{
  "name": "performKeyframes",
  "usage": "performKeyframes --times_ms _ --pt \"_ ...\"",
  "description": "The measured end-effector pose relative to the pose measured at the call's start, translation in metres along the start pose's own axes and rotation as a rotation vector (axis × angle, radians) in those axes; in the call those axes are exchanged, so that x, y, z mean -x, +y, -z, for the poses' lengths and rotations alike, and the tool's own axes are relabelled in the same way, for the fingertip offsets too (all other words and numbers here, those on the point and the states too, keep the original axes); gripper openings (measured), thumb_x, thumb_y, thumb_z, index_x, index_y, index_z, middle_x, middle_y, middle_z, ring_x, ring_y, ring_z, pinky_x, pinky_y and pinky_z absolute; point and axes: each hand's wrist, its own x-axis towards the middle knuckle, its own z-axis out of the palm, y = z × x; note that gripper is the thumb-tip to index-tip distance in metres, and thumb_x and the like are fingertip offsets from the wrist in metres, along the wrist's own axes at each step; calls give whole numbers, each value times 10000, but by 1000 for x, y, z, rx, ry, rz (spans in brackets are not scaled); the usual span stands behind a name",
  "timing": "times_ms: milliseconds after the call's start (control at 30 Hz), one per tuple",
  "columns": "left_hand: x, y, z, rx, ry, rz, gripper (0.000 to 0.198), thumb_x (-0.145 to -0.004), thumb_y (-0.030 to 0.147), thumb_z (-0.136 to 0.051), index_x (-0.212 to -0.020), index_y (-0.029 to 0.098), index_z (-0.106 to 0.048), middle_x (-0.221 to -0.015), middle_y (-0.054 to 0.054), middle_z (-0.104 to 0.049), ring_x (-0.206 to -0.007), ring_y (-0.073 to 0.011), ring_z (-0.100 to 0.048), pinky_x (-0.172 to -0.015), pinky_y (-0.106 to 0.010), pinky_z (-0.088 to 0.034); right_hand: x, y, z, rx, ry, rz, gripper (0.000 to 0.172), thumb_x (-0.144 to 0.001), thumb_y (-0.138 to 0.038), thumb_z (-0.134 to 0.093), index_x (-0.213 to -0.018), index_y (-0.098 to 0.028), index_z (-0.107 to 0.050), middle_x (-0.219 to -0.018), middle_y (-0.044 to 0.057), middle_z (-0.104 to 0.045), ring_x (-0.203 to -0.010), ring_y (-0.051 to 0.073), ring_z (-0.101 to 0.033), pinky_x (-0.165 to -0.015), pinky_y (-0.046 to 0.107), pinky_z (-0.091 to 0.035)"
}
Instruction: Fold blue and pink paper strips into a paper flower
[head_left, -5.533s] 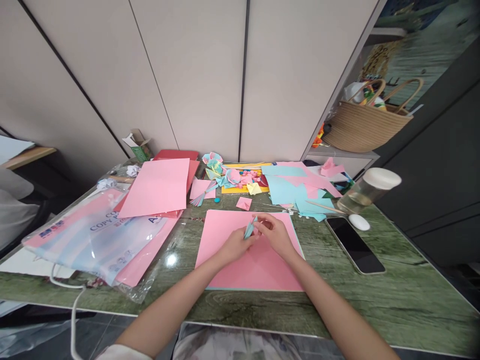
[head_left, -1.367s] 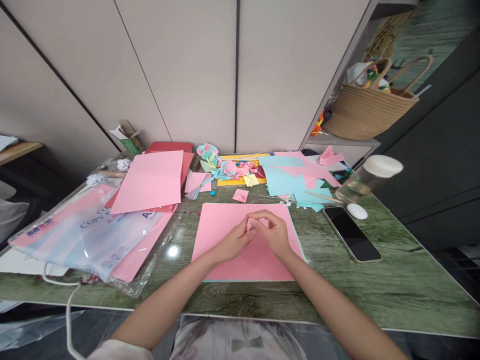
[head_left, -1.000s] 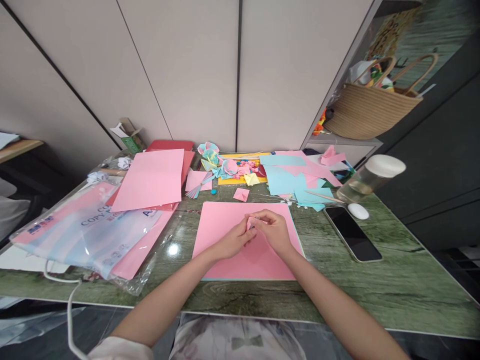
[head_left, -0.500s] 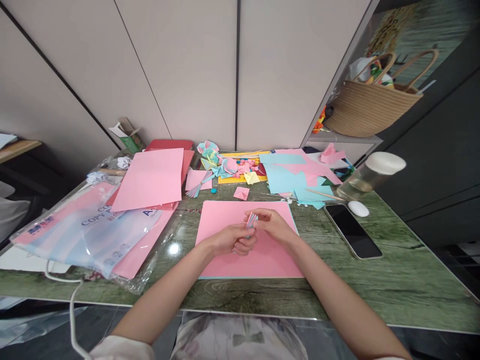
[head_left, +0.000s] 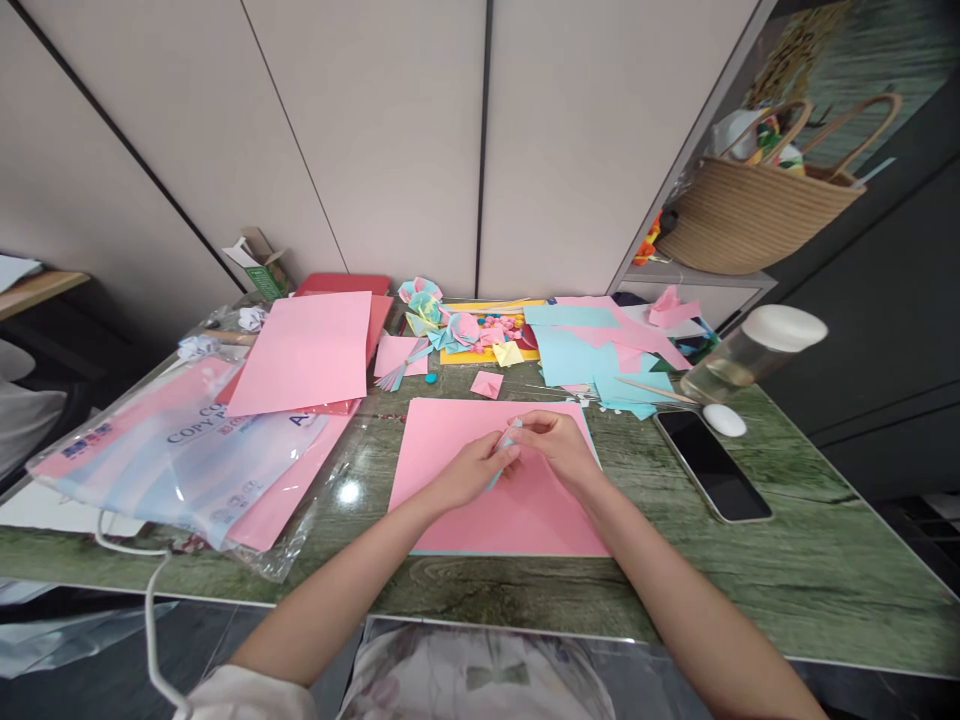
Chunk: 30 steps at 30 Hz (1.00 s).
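Between my two hands is a small folded piece of pink and light-blue paper (head_left: 511, 435), partly covered by the fingers. My left hand (head_left: 480, 468) grips its lower part, and a light-blue end sticks out below. The fingers of my right hand (head_left: 551, 440) pinch the upper end. Both hands are above a stack of pink paper sheets (head_left: 450, 525) with a light-blue edge showing. Beyond the stack lies a small folded pink paper square (head_left: 487, 384). A fringed pink-and-blue paper piece (head_left: 401, 368) rests farther left.
Paper flowers (head_left: 459, 330) and a yellow folded piece (head_left: 508, 353) lie at the back. Blue sheets (head_left: 566, 357), a phone (head_left: 712, 465), a white oval object (head_left: 724, 420) and a bottle (head_left: 742, 360) stand right. Plastic-wrapped copy paper (head_left: 187, 450) and a white cable (head_left: 152, 620) are left.
The folded paper has turned between my fingers, its striped fanned end giving way to a flatter face. My left hand has rolled over slightly. The view has shifted a little.
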Motion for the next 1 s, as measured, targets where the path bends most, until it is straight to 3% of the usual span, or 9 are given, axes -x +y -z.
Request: performKeyframes --times_ms 100,200,367,533,767,867,933,1000 --pt "0 -3 -3 8 22 -10 266 -798 394 -420 -704 148 -456 -603 12 -481 -601 -106 -489 -629 -254 -392 0 1 -4 45 75 1 233 -559 -306 -700 -732 -156 -659 -756 46 -646 -658 139 -555 -639 270 -425" --pt "1 -1 -2 314 -130 103 272 -808 383 -415 -653 162 -385 -483 77 -285 -401 -50 -304 -488 -214 -364 2 1 -8 62 86 28 248 -593 -333 -675 -768 -159 -645 -808 53 -633 -691 143 -542 -657 272 -418" --pt "5 5 9 741 -398 275 222 -826 327 -402 -672 169 -371 -474 86 -163 -357 -37 -101 -348 -147 -162 6 -5 -10 4 -167 6 330 -672 -369 -614 -944 -182 -602 -787 23 -593 -675 121 -521 -674 262 -400" --pt "6 5 15 841 -547 380 218 -822 324 -396 -673 165 -387 -475 81 -161 -353 -37 -60 -332 -145 -125 10 -8 -12 -57 -262 2 188 -663 -329 -638 -752 -163 -629 -695 9 -592 -646 121 -523 -670 263 -396" --pt "6 8 13 772 -523 293 211 -834 326 -387 -736 147 -440 -481 69 -230 -361 -39 -161 -371 -155 -193 10 -9 -11 -75 -245 -3 183 -677 -319 -628 -617 -146 -619 -594 1 -583 -660 129 -534 -729 280 -384" --pt "6 7 10 721 -489 284 223 -834 326 -393 -719 141 -441 -487 67 -249 -369 -41 -206 -402 -168 -248 9 -8 -11 -78 -238 -25 192 -671 -329 -630 -633 -142 -615 -664 15 -594 -672 127 -527 -712 273 -382" --pt "4 5 7 725 -407 251 231 -835 320 -398 -689 143 -428 -486 66 -260 -373 -41 -225 -428 -179 -286 8 -7 -11 -89 -218 -43 200 -683 -345 -614 -736 -152 -616 -716 13 -584 -662 117 -510 -675 258 -382" --pt "1 2 5 768 -235 151 222 -840 313 -390 -694 149 -425 -495 62 -287 -386 -44 -264 -474 -192 -330 6 -6 -12 -94 -164 -34 250 -728 -378 -557 -880 -181 -578 -679 -14 -540 -600 98 -473 -602 235 -372"
